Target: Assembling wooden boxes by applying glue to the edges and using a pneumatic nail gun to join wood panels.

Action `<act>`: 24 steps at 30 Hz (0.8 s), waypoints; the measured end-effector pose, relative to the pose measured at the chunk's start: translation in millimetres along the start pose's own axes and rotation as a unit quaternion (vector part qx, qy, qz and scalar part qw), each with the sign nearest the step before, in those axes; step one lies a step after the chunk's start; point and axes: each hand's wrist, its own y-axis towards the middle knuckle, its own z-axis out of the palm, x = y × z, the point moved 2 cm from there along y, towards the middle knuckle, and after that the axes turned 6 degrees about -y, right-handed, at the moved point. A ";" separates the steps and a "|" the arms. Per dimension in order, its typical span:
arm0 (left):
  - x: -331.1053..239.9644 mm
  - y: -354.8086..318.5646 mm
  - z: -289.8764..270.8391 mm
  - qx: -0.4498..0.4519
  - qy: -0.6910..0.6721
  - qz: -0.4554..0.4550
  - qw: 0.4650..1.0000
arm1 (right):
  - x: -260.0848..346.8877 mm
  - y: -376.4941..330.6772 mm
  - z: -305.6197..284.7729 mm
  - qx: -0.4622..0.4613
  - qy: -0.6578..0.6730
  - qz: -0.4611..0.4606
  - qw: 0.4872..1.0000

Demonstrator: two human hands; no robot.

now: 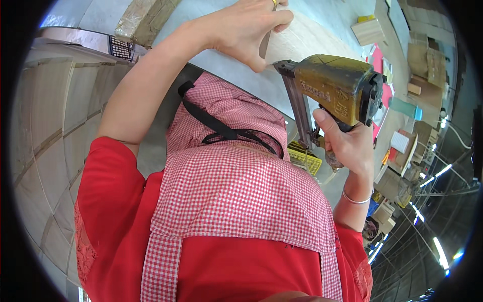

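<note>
My right hand (352,146) is wrapped round the handle of a yellow and black nail gun (332,83), tilted with its nose toward the left. The nose touches or hovers beside the edge of a pale wooden board (313,38); which one I cannot tell. My left hand (241,27) grips wood at the board's left end, thumb bent down and a ring on one finger. Part of that hand is cut off by the upper rim. Under the board is a light grey worktable (229,68).
A block wrapped in brown tape (143,22) lies at the upper left. Stacked boards (55,110) stand along the left. On the far right of the table is a small wooden piece (368,31). A yellow crate (307,160) sits below the table edge. Cardboard boxes (425,60) stand beyond.
</note>
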 end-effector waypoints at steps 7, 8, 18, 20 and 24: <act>14.1 -2.9 11.0 -0.014 0.038 0.019 0.999 | 6.2 1.5 1.2 -0.002 0.014 0.024 1.000; 16.9 -8.3 14.9 -0.064 0.099 0.073 0.990 | 8.0 4.2 2.8 0.003 0.014 0.032 0.999; 24.8 -52.2 24.6 -0.131 0.103 -0.012 0.986 | 1.7 9.7 12.3 -0.004 -0.006 -0.056 0.998; 5.8 -88.0 29.5 -0.186 0.142 -0.143 0.962 | -10.9 7.1 16.0 -0.023 0.002 -0.068 0.997; -26.5 -146.1 63.2 -0.175 0.141 -0.247 0.943 | -33.4 -2.5 12.0 -0.050 -0.008 -0.031 0.998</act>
